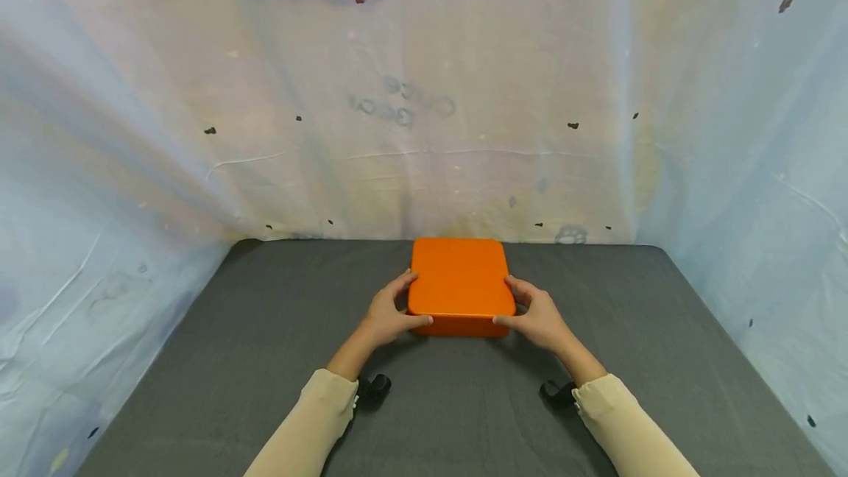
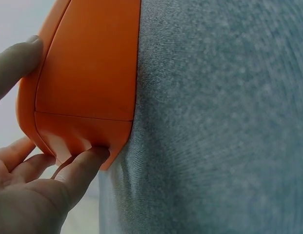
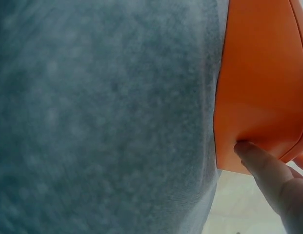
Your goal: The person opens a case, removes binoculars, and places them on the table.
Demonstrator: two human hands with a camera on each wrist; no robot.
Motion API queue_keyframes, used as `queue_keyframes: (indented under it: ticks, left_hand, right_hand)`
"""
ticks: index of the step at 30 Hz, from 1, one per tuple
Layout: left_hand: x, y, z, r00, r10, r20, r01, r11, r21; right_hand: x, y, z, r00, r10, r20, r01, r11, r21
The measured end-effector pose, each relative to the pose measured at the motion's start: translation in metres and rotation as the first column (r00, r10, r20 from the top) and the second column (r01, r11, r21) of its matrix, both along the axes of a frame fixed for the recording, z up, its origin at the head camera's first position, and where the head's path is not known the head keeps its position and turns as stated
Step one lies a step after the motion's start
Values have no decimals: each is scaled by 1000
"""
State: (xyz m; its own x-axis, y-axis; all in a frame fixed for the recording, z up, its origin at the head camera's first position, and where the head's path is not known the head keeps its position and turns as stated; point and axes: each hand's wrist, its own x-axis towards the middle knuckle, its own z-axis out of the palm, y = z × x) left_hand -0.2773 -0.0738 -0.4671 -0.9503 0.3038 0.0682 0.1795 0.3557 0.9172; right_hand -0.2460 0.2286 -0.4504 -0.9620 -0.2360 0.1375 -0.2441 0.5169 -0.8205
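Hands (image 1: 387,315) (image 1: 539,317), each grip pinching the orange box (image 1: 460,284), fingertips partly hidden.

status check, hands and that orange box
Left hand and right hand grip the orange box at its near corners. Box flat on the grey mat. Nothing in the way.

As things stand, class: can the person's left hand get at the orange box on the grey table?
Yes, it looks so: the left hand already touches the orange box at its near left corner, thumb on the front edge. Nothing lies between them on the grey table. The right hand holds the opposite corner.
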Motion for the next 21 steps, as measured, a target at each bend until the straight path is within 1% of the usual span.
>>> queue_keyframes:
  ticks: [7,12,17,21]
  left_hand:
    - [2,1,1,1000,1,3,-1,1000,9]
    - [3,0,-2,1000,-5,7,5,1000,16]
    - [3,0,-2,1000,-14,18,14,1000,16]
    - [2,0,-1,1000,-21,-5,22,999,27]
  right_hand:
    - [1,-1,-1,1000,-2,-16,3,999,44]
    - [2,-1,-1,1000,-1,-15,2,999,47]
    - [2,1,0,1000,15,14,-15,1000,14]
    - [0,1,2,999,33,29,-32,999,-33]
